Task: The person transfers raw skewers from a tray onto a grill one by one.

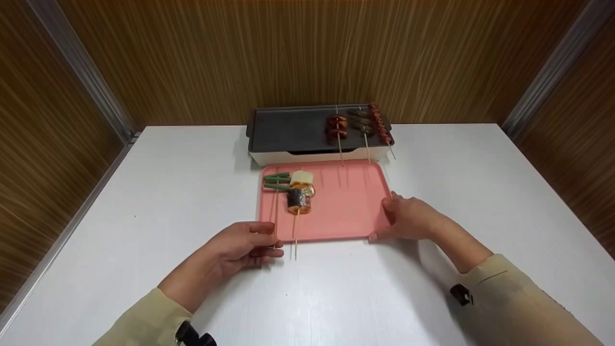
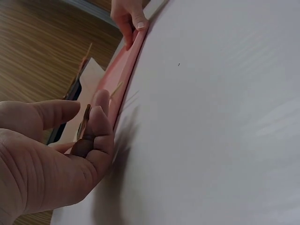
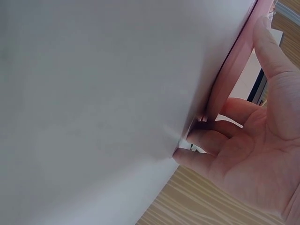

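Observation:
My left hand [image 1: 242, 245] is at the front left corner of a pink tray [image 1: 350, 202]. Its fingers curl round the thin wooden stick of a skewer of green vegetable pieces [image 1: 277, 179]; the left wrist view shows the stick's end [image 2: 87, 110] between thumb and fingers. Beside it on the tray lies a skewer of food with silvery skin [image 1: 299, 198], a pale piece [image 1: 301, 178] behind. Its stick juts over the front rim. With my right hand [image 1: 413, 218] I grip the tray's front right corner, thumb on the front rim, fingers along the side.
Behind the tray stands a dark grill plate [image 1: 288, 129] on a white base. On its right side lie a reddish-brown skewer [image 1: 336, 127], a dark greenish skewer [image 1: 362, 122] and a long red skewer [image 1: 379, 125]. A wood-grain panel [image 1: 307, 57] rises behind the white table [image 1: 192, 168].

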Tool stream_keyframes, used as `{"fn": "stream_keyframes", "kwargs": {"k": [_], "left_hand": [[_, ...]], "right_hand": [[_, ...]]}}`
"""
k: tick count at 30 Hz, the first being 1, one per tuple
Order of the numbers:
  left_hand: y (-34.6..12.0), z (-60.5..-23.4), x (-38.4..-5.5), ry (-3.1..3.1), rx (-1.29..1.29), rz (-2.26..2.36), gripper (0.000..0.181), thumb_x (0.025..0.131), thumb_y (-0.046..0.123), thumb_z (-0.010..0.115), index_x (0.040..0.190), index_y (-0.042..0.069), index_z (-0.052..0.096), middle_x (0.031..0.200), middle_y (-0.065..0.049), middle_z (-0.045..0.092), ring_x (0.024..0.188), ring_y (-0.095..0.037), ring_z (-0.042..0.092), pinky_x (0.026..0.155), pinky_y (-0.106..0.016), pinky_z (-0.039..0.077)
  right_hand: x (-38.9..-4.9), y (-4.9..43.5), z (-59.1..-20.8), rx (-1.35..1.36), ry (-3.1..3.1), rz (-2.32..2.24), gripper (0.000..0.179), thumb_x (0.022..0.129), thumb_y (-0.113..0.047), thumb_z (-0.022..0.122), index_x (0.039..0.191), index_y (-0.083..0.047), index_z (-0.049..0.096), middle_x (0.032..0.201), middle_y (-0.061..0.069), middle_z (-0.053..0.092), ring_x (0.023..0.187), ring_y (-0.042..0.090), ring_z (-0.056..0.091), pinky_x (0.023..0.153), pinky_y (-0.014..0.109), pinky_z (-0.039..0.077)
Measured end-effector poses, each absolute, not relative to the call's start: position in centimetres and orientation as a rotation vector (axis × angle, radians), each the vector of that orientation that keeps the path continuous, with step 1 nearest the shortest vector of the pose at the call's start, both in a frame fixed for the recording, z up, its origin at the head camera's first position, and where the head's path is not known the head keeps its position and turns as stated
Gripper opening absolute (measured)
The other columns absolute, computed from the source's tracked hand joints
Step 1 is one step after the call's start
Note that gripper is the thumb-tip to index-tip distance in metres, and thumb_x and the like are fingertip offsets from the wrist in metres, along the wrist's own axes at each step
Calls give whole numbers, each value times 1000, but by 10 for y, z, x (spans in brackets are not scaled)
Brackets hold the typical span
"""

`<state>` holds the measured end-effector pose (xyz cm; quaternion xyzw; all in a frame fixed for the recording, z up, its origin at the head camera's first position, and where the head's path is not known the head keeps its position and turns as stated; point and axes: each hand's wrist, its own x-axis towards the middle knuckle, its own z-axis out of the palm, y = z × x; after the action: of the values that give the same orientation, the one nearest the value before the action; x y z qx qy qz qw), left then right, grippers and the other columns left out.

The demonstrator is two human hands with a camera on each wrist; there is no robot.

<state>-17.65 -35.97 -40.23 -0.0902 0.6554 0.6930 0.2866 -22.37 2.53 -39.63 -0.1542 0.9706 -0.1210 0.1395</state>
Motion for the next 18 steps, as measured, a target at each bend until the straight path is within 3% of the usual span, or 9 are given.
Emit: {"fn": "stream_keyframes", "kwargs": {"k": [18], "left_hand": [[-367, -404, -172, 1758, -252, 1883, 55, 101, 0, 69, 153, 2, 53, 108, -16, 76, 89, -20, 77, 72, -28, 59]], "right_hand": [[-227, 26, -399, -421, 2800, -327, 115, 81, -73, 79, 157, 5, 45, 160, 39, 36, 124, 50, 59, 106, 61, 49]]}}
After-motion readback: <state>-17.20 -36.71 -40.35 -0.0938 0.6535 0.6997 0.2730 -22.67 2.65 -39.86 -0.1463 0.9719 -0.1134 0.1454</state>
